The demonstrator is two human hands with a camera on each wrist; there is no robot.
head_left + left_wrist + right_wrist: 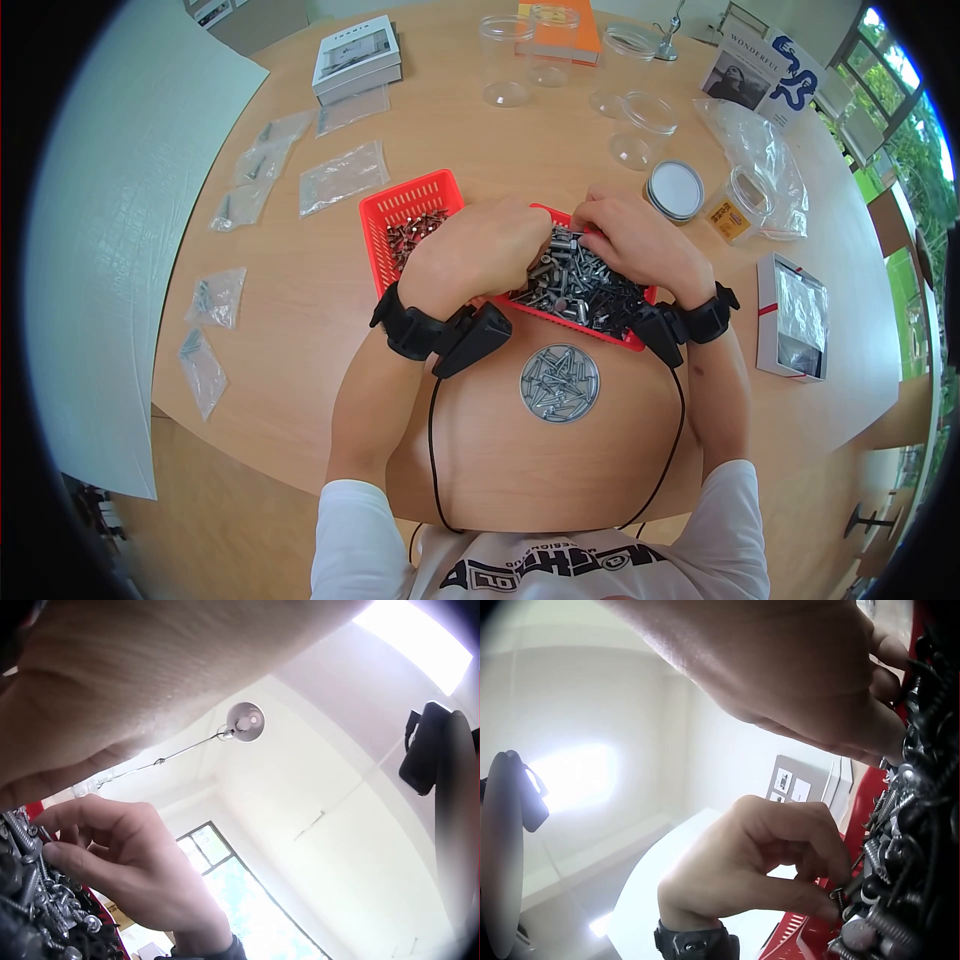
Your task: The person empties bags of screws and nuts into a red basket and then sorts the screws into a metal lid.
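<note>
In the head view, both hands work over a red plastic basket (597, 336) filled with silver and black screws (570, 280). My left hand (480, 250) reaches into its left part; in the right wrist view its thumb and forefinger pinch a small dark screw (838, 898) at the pile. My right hand (640, 245) is at the basket's far side, fingers bent down at the screws; I cannot tell whether they hold one. A second red basket (378, 240) with copper-coloured screws stands partly behind the left hand. Nearer me sits a round clear dish (523, 392) of silver screws.
Small plastic bags (345, 178), some with screws, lie at the left. Clear jars (505, 60) and books (358, 60) stand at the back. To the right are a round lid (676, 190), a yellow-labelled tub (738, 208) and an open box (768, 330). Cables run from both wrists.
</note>
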